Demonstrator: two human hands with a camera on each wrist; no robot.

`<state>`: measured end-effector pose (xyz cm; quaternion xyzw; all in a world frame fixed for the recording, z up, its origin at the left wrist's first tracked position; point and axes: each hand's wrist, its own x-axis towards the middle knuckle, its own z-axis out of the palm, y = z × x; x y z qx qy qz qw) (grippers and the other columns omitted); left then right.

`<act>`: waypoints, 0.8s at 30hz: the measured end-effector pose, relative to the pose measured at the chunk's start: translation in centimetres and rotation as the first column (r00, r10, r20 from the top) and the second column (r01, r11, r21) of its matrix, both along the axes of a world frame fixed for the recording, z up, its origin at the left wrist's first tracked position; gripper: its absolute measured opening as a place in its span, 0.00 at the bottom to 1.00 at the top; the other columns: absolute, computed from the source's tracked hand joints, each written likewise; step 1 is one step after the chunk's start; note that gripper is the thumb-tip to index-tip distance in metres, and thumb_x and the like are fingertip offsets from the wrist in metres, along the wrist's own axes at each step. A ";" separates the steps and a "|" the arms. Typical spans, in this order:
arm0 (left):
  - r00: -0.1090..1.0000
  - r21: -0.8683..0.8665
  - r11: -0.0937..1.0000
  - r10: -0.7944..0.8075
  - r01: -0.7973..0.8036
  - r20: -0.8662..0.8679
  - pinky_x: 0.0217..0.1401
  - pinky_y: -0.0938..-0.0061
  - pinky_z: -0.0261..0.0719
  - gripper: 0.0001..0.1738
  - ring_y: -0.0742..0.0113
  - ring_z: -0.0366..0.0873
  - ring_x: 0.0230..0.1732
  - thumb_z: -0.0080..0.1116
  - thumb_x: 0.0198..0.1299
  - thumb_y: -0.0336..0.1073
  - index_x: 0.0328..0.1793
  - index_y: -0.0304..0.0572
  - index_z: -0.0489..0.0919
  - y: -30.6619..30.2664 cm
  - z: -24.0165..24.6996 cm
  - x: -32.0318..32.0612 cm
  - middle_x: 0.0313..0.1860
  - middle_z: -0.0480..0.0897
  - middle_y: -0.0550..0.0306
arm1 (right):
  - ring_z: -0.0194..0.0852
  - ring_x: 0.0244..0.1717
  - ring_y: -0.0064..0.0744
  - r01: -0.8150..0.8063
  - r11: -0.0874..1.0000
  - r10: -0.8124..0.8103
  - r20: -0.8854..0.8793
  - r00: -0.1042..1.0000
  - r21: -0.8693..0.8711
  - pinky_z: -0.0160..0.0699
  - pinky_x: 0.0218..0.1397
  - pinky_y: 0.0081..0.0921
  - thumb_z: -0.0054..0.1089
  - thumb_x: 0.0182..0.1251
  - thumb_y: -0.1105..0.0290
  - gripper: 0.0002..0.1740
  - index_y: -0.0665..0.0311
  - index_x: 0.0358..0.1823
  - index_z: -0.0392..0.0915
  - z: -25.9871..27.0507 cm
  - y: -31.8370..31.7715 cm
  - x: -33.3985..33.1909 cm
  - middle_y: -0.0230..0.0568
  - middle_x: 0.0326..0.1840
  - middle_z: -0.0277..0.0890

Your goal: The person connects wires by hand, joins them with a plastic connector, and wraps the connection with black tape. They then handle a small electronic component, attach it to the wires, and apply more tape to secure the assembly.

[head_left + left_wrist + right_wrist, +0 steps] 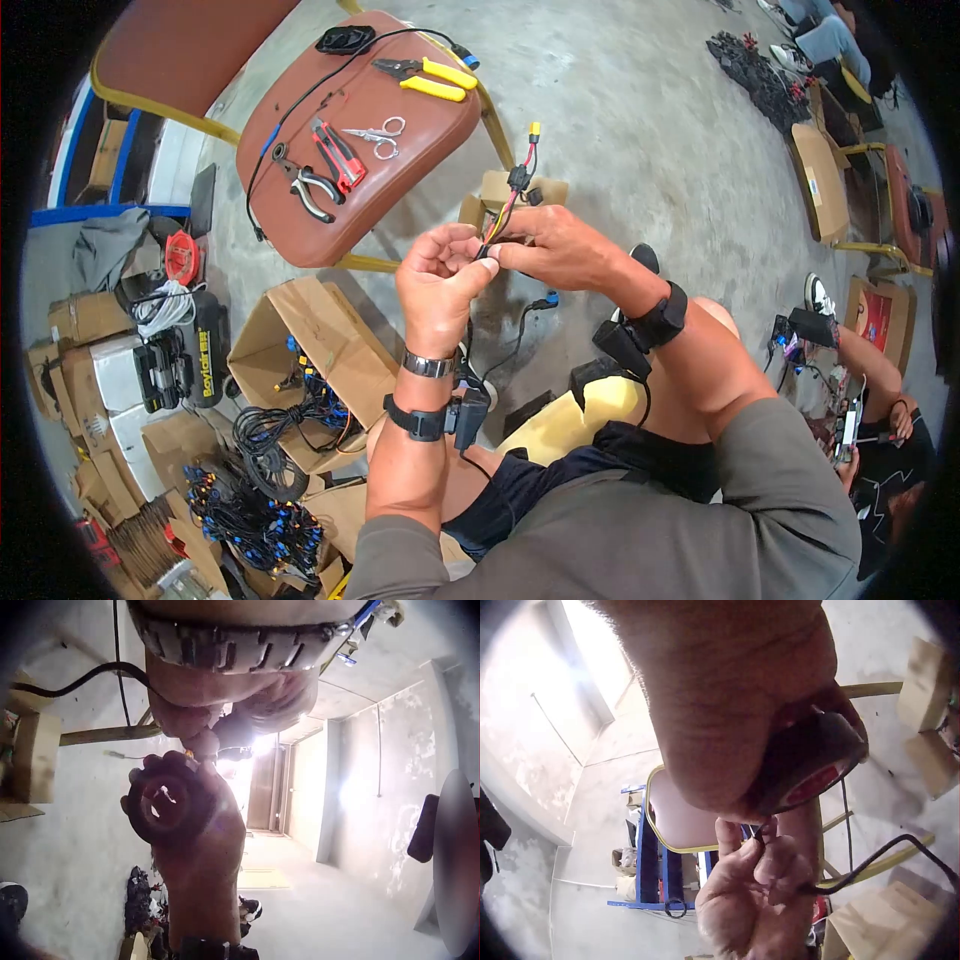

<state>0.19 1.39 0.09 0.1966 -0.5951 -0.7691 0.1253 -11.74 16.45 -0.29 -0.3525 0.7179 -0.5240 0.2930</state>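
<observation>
Both hands meet over the floor in front of the chair, at a thin wire bundle of red, yellow and black strands with a yellow connector at its top end. My left hand pinches the black part of this cable between thumb and forefinger. A roll of black tape with a reddish core sits in the curled fingers of my right hand, whose thumb and fingertips are right at the left thumb. In the left wrist view the tape roll faces the camera. Dark cable hangs below the hands.
On the brown chair lie yellow-handled pliers, scissors, a red cutter, black-and-white pliers and a black cable. Cardboard boxes and cable bundles stand left. Another person sits at the right.
</observation>
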 end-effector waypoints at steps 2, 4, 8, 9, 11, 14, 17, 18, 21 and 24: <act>1.000 -0.130 0.991 -0.015 0.016 0.008 0.32 0.83 0.74 0.20 0.80 0.75 0.31 0.67 0.55 0.17 0.55 0.33 0.81 0.2 0.0 0.2 0.43 0.85 0.58 | 0.84 0.39 0.51 -0.007 1.000 0.007 -0.026 1.000 -0.028 0.80 0.45 0.40 0.61 0.67 0.62 0.16 0.65 0.48 0.85 -0.1 0.1 0.3 0.55 0.35 0.84; 0.999 -0.216 0.976 -0.038 0.039 0.011 0.34 0.84 0.75 0.20 0.81 0.74 0.32 0.69 0.55 0.17 0.55 0.33 0.81 0.1 0.1 0.2 0.42 0.84 0.60 | 0.85 0.41 0.52 -0.032 0.998 0.032 0.011 0.999 -0.047 0.80 0.47 0.41 0.61 0.68 0.61 0.17 0.65 0.49 0.85 -1.0 0.1 0.5 0.57 0.38 0.84; 0.996 -0.298 0.950 -0.094 0.093 0.011 0.37 0.84 0.75 0.20 0.81 0.75 0.35 0.67 0.57 0.16 0.57 0.32 0.81 -0.3 0.3 0.5 0.43 0.83 0.61 | 0.84 0.44 0.55 -0.061 0.998 0.061 0.014 0.998 0.020 0.79 0.49 0.43 0.59 0.70 0.58 0.20 0.67 0.51 0.84 -1.6 0.2 0.5 0.60 0.41 0.84; 0.995 -0.306 0.947 -0.096 0.097 0.019 0.38 0.84 0.75 0.20 0.80 0.75 0.36 0.67 0.57 0.16 0.57 0.32 0.81 -0.6 0.2 0.6 0.43 0.83 0.61 | 0.83 0.43 0.58 -0.067 0.998 0.067 0.041 0.997 0.011 0.79 0.49 0.44 0.58 0.70 0.57 0.21 0.68 0.51 0.84 -1.7 0.0 0.5 0.62 0.40 0.84; 0.995 -0.318 0.944 -0.102 0.092 -0.013 0.41 0.83 0.76 0.20 0.79 0.77 0.38 0.66 0.58 0.16 0.57 0.32 0.81 -1.2 0.1 0.5 0.43 0.83 0.61 | 0.83 0.41 0.59 -0.042 0.998 0.045 0.079 0.996 -0.036 0.79 0.47 0.45 0.58 0.69 0.56 0.21 0.69 0.47 0.84 -1.7 0.2 0.4 0.62 0.38 0.83; 0.998 -0.314 0.948 -0.061 0.048 -0.033 0.43 0.82 0.77 0.19 0.79 0.77 0.39 0.66 0.58 0.16 0.57 0.32 0.81 -1.4 0.2 0.4 0.42 0.82 0.62 | 0.82 0.37 0.60 -0.048 0.998 0.050 -0.055 0.997 0.038 0.79 0.44 0.46 0.59 0.68 0.55 0.22 0.70 0.40 0.84 -1.4 0.7 -0.2 0.62 0.34 0.82; 0.996 -0.401 0.913 -0.082 0.069 -0.015 0.44 0.82 0.77 0.18 0.78 0.77 0.40 0.66 0.58 0.16 0.56 0.32 0.81 -1.5 0.3 0.4 0.41 0.82 0.63 | 0.81 0.32 0.59 0.001 0.992 0.020 -0.164 0.986 0.125 0.79 0.40 0.45 0.61 0.65 0.54 0.22 0.71 0.34 0.83 0.3 1.4 -1.3 0.60 0.29 0.80; 0.996 -0.467 0.881 -0.088 0.078 0.000 0.41 0.81 0.76 0.17 0.78 0.77 0.37 0.66 0.57 0.17 0.53 0.33 0.81 -1.6 0.1 0.4 0.39 0.82 0.63 | 0.81 0.31 0.59 0.025 0.989 0.002 -0.181 0.984 0.144 0.79 0.38 0.45 0.62 0.64 0.54 0.22 0.71 0.32 0.83 1.0 1.6 -1.7 0.59 0.27 0.80; 0.990 -0.608 0.782 -0.128 0.137 0.059 0.37 0.80 0.75 0.14 0.78 0.76 0.33 0.66 0.55 0.18 0.48 0.35 0.83 -1.7 -0.5 0.5 0.35 0.81 0.63 | 0.83 0.30 0.51 0.155 0.988 -0.157 -0.113 0.981 -0.022 0.80 0.36 0.41 0.64 0.63 0.60 0.16 0.68 0.33 0.83 1.1 1.4 -2.3 0.53 0.26 0.81; 0.970 -0.663 0.709 -0.202 0.238 0.132 0.40 0.82 0.76 0.13 0.79 0.77 0.35 0.64 0.55 0.17 0.47 0.33 0.82 -0.8 0.1 0.6 0.35 0.82 0.64 | 0.86 0.33 0.47 0.140 0.987 -0.150 -0.134 0.980 -0.084 0.82 0.39 0.39 0.64 0.61 0.65 0.11 0.66 0.37 0.84 0.8 1.5 -2.6 0.50 0.28 0.83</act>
